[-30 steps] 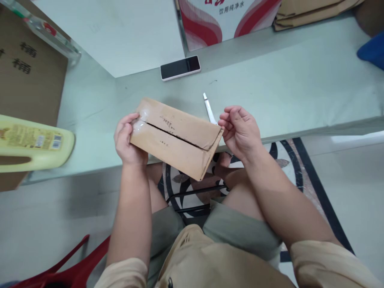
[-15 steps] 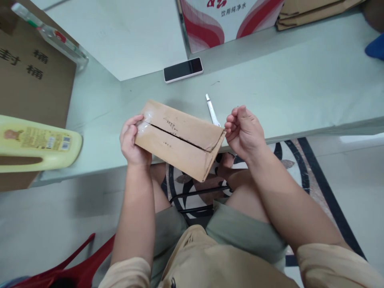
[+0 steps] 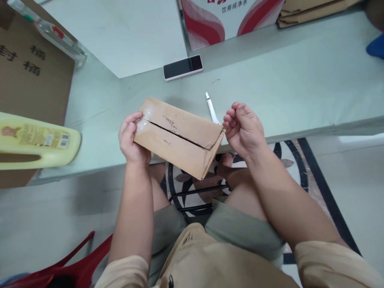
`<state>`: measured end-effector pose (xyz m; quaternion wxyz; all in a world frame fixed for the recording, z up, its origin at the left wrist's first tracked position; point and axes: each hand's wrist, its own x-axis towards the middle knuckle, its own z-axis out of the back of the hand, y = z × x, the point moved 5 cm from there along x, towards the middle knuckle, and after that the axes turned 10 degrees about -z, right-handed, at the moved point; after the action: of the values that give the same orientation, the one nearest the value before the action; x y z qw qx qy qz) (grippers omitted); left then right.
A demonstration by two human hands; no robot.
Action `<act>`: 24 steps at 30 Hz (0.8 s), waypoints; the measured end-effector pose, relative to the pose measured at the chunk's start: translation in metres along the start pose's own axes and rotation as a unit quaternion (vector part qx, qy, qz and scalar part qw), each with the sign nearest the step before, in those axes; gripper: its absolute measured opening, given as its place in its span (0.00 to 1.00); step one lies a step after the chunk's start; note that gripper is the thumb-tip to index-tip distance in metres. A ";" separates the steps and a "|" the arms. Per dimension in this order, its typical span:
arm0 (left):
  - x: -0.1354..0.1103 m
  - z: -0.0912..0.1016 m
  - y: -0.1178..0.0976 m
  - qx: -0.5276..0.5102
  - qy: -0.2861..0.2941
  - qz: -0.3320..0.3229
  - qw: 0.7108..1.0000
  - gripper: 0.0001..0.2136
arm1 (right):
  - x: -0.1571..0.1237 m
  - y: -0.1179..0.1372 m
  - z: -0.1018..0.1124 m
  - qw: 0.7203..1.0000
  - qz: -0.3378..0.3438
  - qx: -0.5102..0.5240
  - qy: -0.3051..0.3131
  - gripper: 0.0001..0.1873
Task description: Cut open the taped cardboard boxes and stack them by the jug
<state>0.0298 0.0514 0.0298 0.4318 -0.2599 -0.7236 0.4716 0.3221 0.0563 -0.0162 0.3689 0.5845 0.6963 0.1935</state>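
Note:
A flat brown cardboard box [image 3: 180, 138] with a slit along its taped seam is held above the near table edge. My left hand [image 3: 131, 141] grips its left end, the thumb pressed on the shiny tape. At the box's right corner my right hand [image 3: 243, 129] has its fingers curled, touching the edge; whether it pinches the flap or anything small I cannot make out. Behind the box a white blade-like tool [image 3: 211, 107] lies on the pale green table [image 3: 285, 92].
A phone [image 3: 183, 67] lies face up further back. A yellow jug [image 3: 36, 145] lies at the left beside a large brown carton [image 3: 27, 76] and a clear bottle [image 3: 51, 34]. A red-and-white box [image 3: 228, 18] stands at the back. A red chair [image 3: 60, 272] sits lower left.
The box and both hands have lifted slightly and shifted a little left; the right hand's fingers have moved closer to the box's right corner.

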 end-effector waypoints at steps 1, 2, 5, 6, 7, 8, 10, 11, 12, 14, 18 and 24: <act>0.000 0.000 0.000 0.004 0.002 0.000 1.000 0.14 | 0.000 0.000 0.001 1.000 -0.003 -0.004 0.002 0.15; 0.000 0.000 0.000 0.008 0.004 0.001 1.000 0.14 | 0.000 -0.001 0.001 1.000 -0.003 -0.007 0.004 0.14; 0.000 0.000 0.001 0.014 0.007 -0.001 1.000 0.14 | 0.001 0.000 0.000 1.000 0.005 -0.002 0.013 0.12; 0.000 0.001 0.001 0.011 0.008 -0.001 1.000 0.14 | 0.001 0.000 -0.001 1.000 0.006 0.005 0.016 0.12; 0.000 0.001 0.001 0.008 0.007 -0.001 1.000 0.14 | 0.001 0.000 -0.002 1.000 0.006 0.012 0.019 0.13; 0.000 0.001 0.001 0.004 0.007 -0.002 1.000 0.14 | 0.000 0.000 -0.003 1.000 0.005 0.018 0.021 0.14; 0.000 0.001 0.000 -0.004 0.007 -0.003 1.000 0.13 | -0.001 0.000 -0.005 1.000 0.002 0.021 0.021 0.17; -0.001 0.001 0.000 -0.006 0.006 -0.004 1.000 0.13 | -0.002 0.000 -0.005 1.000 0.000 0.018 0.019 0.18; -0.001 0.001 0.000 -0.008 0.006 -0.003 1.000 0.13 | -0.003 0.001 -0.006 1.000 -0.003 0.012 0.015 0.19; -0.001 0.001 0.000 -0.009 0.001 0.001 1.000 0.13 | -0.004 0.002 -0.005 1.000 -0.012 0.001 0.001 0.19; -0.001 0.001 0.000 -0.001 -0.002 -0.001 1.000 0.13 | -0.005 0.003 -0.004 0.999 -0.025 -0.002 -0.028 0.17; 0.001 0.003 0.004 -0.008 0.007 -0.003 1.000 0.12 | -0.008 0.004 -0.010 0.998 -0.049 0.026 -0.001 0.08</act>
<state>0.0262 0.0527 0.0258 0.4361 -0.2646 -0.7253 0.4624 0.3182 0.0510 -0.0042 0.3635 0.5597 0.7282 0.1563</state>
